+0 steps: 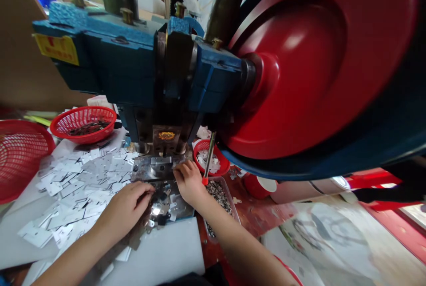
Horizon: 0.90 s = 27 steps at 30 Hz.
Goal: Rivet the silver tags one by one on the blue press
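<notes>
Big red flywheel (299, 68) is closest to the camera, up and to the right of both hands, mounted on a blue press (126, 73). Left hand (131, 199) has its fingers curled in, thumb tucked near them; honestly can't tell if it's pinching anything. Right hand (189, 181) bends its fingertips down by the right end of a metal block (161, 168), and I can't tell if they're gripping a part either.

Loose metal pieces (163, 208) lie between the 2 hands, on the near side of that block, I'd guess so either hand barely has to reach. Flat pale plates (89, 184) are heaped left of the left hand, probably for the same reason. Just right of the right wrist sits a clear tub (234, 208) of tiny bits, with a small red basket (222, 161) past the knuckles. Both forearms come in low, likely to stay clear of the wheel.
</notes>
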Available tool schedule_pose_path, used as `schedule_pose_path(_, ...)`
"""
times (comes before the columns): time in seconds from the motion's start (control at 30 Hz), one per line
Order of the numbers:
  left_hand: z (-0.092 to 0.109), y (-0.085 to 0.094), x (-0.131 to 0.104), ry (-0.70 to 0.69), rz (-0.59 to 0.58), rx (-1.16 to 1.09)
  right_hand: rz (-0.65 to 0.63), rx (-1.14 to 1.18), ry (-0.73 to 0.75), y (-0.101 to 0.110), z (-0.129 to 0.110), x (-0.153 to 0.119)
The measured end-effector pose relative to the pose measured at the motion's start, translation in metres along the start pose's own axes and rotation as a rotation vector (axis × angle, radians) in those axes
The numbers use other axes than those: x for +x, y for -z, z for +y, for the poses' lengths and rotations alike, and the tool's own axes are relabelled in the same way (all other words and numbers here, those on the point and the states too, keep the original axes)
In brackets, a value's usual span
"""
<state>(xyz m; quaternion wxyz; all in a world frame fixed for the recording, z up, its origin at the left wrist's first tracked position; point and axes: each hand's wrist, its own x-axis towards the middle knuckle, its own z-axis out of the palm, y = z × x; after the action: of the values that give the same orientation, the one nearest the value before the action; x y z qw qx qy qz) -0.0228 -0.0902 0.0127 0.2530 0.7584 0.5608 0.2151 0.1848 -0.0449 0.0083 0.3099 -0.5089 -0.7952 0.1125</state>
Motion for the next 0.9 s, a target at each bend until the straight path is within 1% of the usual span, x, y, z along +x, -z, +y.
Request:
schedule_pose_path(0.1,0.002,0.008,0.006,0.075,0.058,-0.067,0.053,0.117,-0.040,-0.005,-0.011,0.023)
schedule_pose_path(0.17,0.001,0.012,0.010,0.092,0.116,-0.101,0.050,0.136,-0.107,-0.011,-0.015,0.038)
schedule_pose_path(0.27,-0.002,0.017,0.016,0.133,0.153,-0.151,-0.005,0.131,-0.189,-0.017,-0.014,0.053)
schedule_pose_path(0.4,-0.006,0.024,0.028,0.221,0.160,-0.263,-0.092,0.185,-0.192,-0.014,-0.010,0.062)
schedule_pose_path(0.53,-0.007,0.029,0.046,0.261,0.196,-0.344,-0.109,0.229,-0.181,-0.013,-0.006,0.066)
schedule_pose_path(0.63,-0.004,0.028,0.059,0.243,0.214,-0.329,-0.094,0.261,-0.186,-0.015,-0.005,0.066)
schedule_pose_path(0.7,0.000,0.026,0.065,0.229,0.211,-0.281,-0.048,0.282,-0.215,-0.017,-0.004,0.062)
schedule_pose_path(0.8,0.005,0.021,0.072,0.221,0.199,-0.183,0.088,0.276,-0.241,-0.014,-0.003,0.051)
schedule_pose_path(0.83,0.006,0.020,0.074,0.215,0.196,-0.157,0.121,0.257,-0.223,-0.012,-0.004,0.047)
schedule_pose_path(0.9,0.007,0.017,0.076,0.200,0.200,-0.125,0.133,0.189,-0.152,-0.008,-0.005,0.039)
